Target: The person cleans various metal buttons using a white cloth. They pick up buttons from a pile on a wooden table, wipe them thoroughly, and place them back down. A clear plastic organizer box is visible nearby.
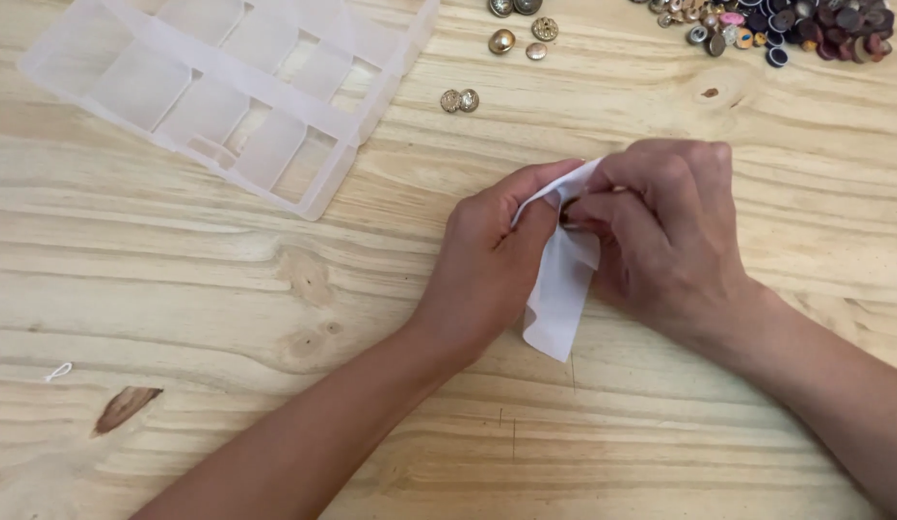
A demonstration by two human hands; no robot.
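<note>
White cloth (pixel 561 279) is pinched between both my hands, held just above the pale wooden table (pixel 179 279), its loose tail hanging down between my wrists. My left hand (pixel 492 260) grips the upper edge with thumb and fingers closed on it, while my right hand (pixel 665 231) curls around the top, fingertips pressing something small and dark into the fold; I can't tell what it is. To do this well I'd keep the fabric taut and rub with the fingertips. Gold buttons (pixel 459 100) and a clear compartment box (pixel 227 87) lie well apart.
</note>
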